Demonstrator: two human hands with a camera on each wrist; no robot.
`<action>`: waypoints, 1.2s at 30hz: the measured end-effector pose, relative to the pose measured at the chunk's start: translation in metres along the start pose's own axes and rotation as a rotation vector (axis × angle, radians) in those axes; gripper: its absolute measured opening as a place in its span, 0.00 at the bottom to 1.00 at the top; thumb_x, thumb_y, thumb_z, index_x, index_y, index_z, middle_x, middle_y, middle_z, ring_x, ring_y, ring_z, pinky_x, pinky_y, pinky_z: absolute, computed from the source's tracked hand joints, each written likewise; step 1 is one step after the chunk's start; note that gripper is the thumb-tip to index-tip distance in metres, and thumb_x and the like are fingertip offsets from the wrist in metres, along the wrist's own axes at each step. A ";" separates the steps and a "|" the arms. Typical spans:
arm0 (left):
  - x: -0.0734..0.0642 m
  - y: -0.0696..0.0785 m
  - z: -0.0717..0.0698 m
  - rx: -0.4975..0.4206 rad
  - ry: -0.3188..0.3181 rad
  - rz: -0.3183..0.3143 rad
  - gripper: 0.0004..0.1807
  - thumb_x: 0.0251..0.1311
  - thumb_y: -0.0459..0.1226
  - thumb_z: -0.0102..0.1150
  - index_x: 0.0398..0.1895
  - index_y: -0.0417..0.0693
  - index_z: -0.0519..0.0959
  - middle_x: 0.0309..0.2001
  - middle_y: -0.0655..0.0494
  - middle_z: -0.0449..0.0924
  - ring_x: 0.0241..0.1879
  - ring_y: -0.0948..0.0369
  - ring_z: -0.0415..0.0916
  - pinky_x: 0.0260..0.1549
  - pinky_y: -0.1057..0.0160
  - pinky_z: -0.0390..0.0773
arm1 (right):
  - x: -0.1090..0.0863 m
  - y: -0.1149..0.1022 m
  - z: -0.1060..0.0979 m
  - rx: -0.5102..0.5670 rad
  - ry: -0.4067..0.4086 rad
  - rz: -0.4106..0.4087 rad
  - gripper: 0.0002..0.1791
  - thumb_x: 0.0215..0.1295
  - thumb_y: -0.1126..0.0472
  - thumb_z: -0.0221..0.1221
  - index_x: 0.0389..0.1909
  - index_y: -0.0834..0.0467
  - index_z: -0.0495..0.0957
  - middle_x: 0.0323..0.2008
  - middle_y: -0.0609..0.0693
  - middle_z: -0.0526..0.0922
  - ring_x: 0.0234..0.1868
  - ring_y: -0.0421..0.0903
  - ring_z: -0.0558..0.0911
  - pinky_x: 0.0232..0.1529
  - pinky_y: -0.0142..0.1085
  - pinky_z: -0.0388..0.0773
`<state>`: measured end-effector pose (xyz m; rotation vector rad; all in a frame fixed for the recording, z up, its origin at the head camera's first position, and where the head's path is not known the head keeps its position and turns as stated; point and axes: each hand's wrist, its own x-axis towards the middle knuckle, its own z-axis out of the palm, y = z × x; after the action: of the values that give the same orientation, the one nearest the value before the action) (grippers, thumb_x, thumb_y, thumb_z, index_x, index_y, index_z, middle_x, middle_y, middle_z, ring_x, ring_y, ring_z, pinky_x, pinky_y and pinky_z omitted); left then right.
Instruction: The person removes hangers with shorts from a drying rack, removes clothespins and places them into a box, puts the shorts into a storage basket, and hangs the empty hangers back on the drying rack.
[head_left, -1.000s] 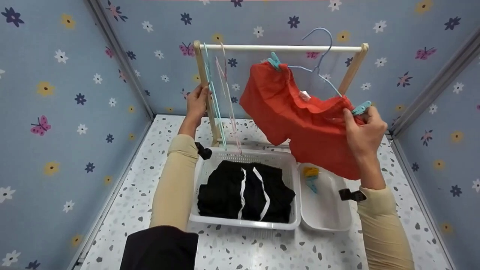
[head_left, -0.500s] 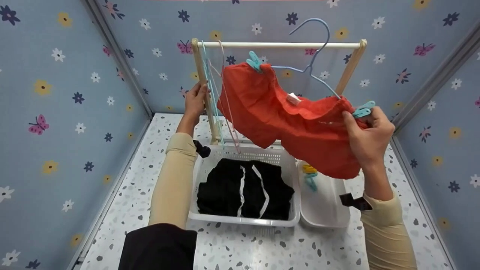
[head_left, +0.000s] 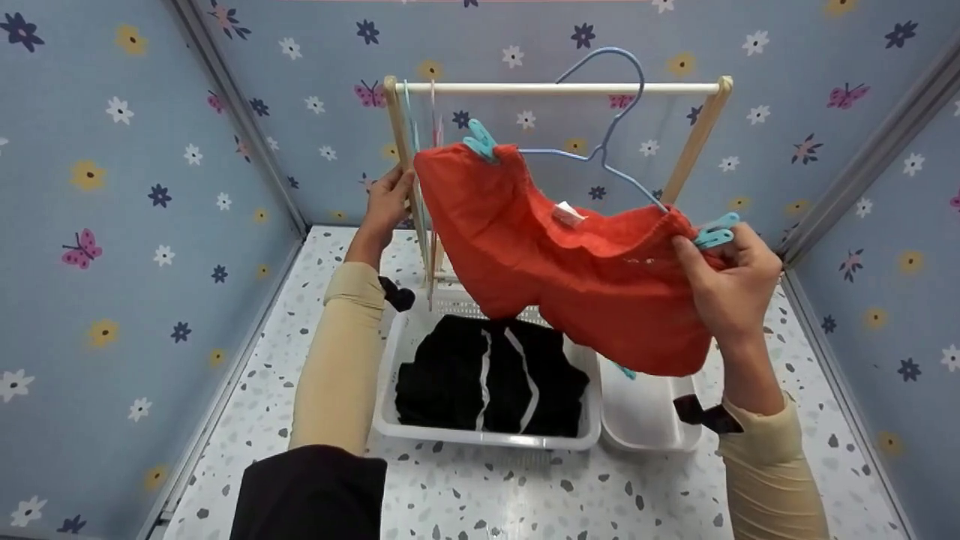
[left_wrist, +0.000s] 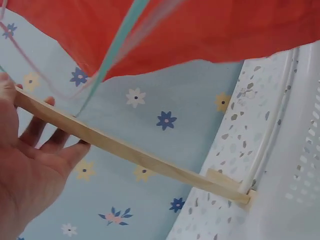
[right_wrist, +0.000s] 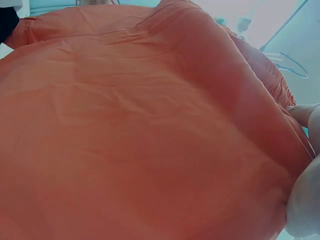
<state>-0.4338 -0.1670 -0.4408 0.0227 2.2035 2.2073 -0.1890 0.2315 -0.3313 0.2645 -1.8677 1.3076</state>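
Note:
My right hand (head_left: 739, 289) pinches the waistband corner of red shorts (head_left: 600, 292), thumb in front, right beside a turquoise clothespin (head_left: 718, 230). A second clothespin (head_left: 481, 141) grips the other waistband corner. Both ends of a blue wire hanger (head_left: 604, 146) go into the waistband; its hook overlaps the rack's white rail (head_left: 510, 88) in the head view. With my left hand (head_left: 388, 199) I hold the rack's left wooden post (left_wrist: 135, 155), fingers and thumb on either side of it. In the right wrist view, the shorts' cloth (right_wrist: 150, 130) fills most of the picture.
Turquoise and pink hangers (head_left: 433, 112) hang at the rail's left end, partly behind the shorts. Below stands a white basket (head_left: 487, 436) with folded black clothing (head_left: 450, 375). A white tray (head_left: 645, 420) sits to its right, a clothespin (head_left: 624, 370) showing in it.
The shorts and hanger have moved left, now covering part of the hanging hangers, and the shorts hang lower. My left hand stays on the post.

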 end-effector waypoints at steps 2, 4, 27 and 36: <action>-0.004 0.001 -0.004 0.045 -0.037 -0.002 0.33 0.67 0.54 0.50 0.74 0.61 0.60 0.69 0.55 0.64 0.66 0.56 0.63 0.61 0.50 0.65 | -0.001 -0.001 0.000 0.004 -0.011 0.002 0.12 0.56 0.71 0.67 0.31 0.76 0.74 0.23 0.48 0.78 0.23 0.38 0.76 0.30 0.25 0.73; -0.012 0.004 -0.010 0.098 -0.061 -0.008 0.32 0.70 0.50 0.50 0.75 0.58 0.59 0.69 0.52 0.64 0.66 0.53 0.64 0.59 0.50 0.67 | -0.002 -0.001 0.000 0.006 -0.027 -0.001 0.12 0.56 0.71 0.67 0.31 0.76 0.75 0.24 0.47 0.79 0.24 0.38 0.77 0.30 0.24 0.74; -0.213 0.065 -0.040 -0.026 0.319 0.652 0.09 0.67 0.28 0.55 0.40 0.28 0.82 0.30 0.42 0.84 0.30 0.58 0.82 0.29 0.67 0.78 | -0.022 -0.008 0.003 0.139 -0.170 -0.009 0.09 0.52 0.77 0.67 0.31 0.75 0.77 0.25 0.50 0.81 0.23 0.37 0.76 0.27 0.24 0.75; -0.261 0.068 -0.022 0.170 0.342 0.724 0.11 0.69 0.25 0.47 0.44 0.25 0.79 0.41 0.38 0.81 0.42 0.55 0.80 0.42 0.62 0.76 | -0.034 -0.008 0.011 0.220 -0.218 -0.038 0.09 0.48 0.81 0.66 0.26 0.76 0.75 0.22 0.50 0.78 0.21 0.36 0.70 0.22 0.23 0.67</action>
<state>-0.1742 -0.1957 -0.3717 0.5747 2.9257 2.4691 -0.1682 0.2096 -0.3518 0.5753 -1.8849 1.5097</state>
